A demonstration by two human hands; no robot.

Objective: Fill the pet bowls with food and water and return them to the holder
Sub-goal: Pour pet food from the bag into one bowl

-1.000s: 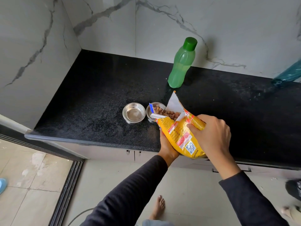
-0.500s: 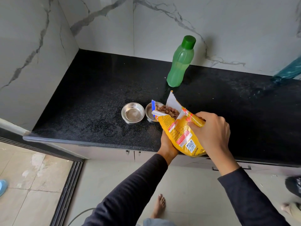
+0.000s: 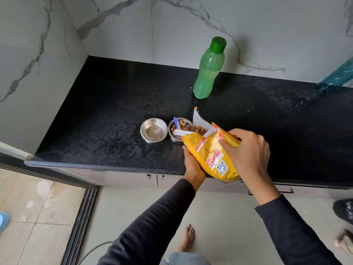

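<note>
Right hand (image 3: 248, 155) clamped over the top side of a yellow food bag (image 3: 210, 155), fingers curled round a folded edge. Left hand (image 3: 192, 165) tucked under the same bag from below, thumb side pressed on it, rest of that grip mostly hidden behind the bag. Bag tipped forward and to the left, torn mouth open, white inside showing. Brown food bits (image 3: 193, 128) sitting at the mouth and in the bowl right below.

Just under the bag's mouth, a small shiny steel bowl (image 3: 174, 137), partly covered by the bag, with food inside. Touching or almost touching it on the left, a second steel bowl (image 3: 154, 131), nothing but bare metal inside. Both standing upright on the black speckled worktop (image 3: 95, 121), near its front edge.

Further back, close to the wall, a green bottle (image 3: 209, 69) with a dark green cap, standing up, well apart from the bowls. At the far right edge, a bit of blue-green plastic (image 3: 336, 76), too cut off to name.

White marble wall (image 3: 114, 29) with grey veins behind and to the left. Dark sleeves on both arms. Down below, pale floor tiles and a bare foot (image 3: 188, 238).
</note>
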